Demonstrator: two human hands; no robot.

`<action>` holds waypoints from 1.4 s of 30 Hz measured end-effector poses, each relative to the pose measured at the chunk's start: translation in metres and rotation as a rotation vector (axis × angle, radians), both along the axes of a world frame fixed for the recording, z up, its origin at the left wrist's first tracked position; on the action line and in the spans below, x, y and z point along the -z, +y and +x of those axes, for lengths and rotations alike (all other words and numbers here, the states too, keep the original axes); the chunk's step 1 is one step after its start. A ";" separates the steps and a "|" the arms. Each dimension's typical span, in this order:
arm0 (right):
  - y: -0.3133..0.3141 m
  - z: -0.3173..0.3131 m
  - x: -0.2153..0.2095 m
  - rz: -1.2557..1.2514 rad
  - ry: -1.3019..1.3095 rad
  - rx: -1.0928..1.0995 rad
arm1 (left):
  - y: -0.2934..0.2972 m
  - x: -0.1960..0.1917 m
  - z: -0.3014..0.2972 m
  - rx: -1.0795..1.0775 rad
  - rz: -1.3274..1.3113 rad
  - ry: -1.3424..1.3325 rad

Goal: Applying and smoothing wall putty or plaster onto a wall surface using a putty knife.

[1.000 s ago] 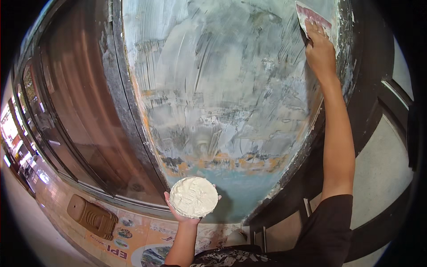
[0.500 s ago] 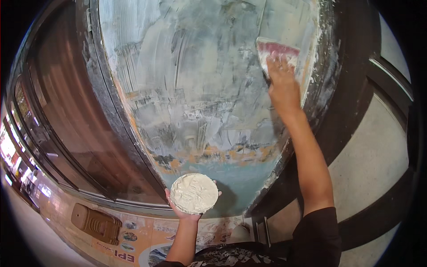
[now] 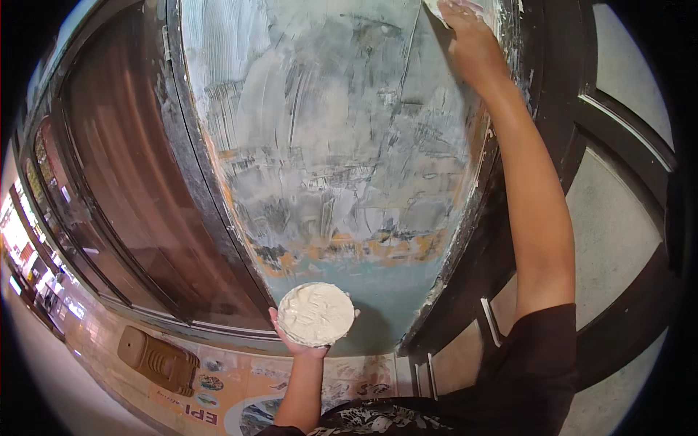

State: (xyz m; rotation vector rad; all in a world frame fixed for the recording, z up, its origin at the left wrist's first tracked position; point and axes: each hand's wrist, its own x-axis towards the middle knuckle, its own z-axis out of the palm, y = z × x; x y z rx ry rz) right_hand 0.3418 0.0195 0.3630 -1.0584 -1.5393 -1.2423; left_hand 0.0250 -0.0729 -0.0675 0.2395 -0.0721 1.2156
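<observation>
My left hand [image 3: 308, 351] is wrapped round the underside of a round container of off-white putty [image 3: 316, 314], held level low in front of the wall. The container's sides are mostly hidden beneath the putty. High up at the right, my right hand [image 3: 478, 51] grips a putty spreader [image 3: 436, 9], pressed to the wall with its blade partly cut off by the upper edge. Before me the wall panel [image 3: 327, 152] is streaked with grey-white putty over a blue-green coat, with orange patches lower down.
Dark frames [image 3: 502, 240] border the panel, smeared with putty along its edge. To the left are brown glazed panels [image 3: 138, 167]. A brown plastic stool [image 3: 156, 360] lies on the floor at lower left, beside a printed orange sheet [image 3: 233, 385].
My right hand has moved up and slightly right with the spreader, toward the panel's upper right edge. My left hand keeps the putty container in nearly the same place.
</observation>
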 end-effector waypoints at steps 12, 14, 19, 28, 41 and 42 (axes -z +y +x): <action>-0.010 -0.040 0.198 -0.192 -0.045 -0.038 | -0.007 -0.012 -0.041 -0.273 0.047 -0.014; -0.013 -0.036 0.136 -0.010 -0.025 -0.038 | -0.013 -0.011 -0.042 -0.308 0.056 0.018; 0.029 0.026 0.016 0.186 -0.136 0.070 | -0.022 -0.016 -0.021 -0.324 -0.003 -0.034; 0.007 -0.015 0.258 -0.280 -0.079 0.004 | -0.011 -0.019 -0.036 -0.325 0.087 0.010; 0.027 0.010 0.150 -0.082 0.059 0.165 | 0.029 -0.045 -0.072 -0.265 0.169 0.047; 0.031 0.003 0.191 -0.128 0.061 0.204 | 0.031 -0.044 -0.079 -0.271 0.148 0.033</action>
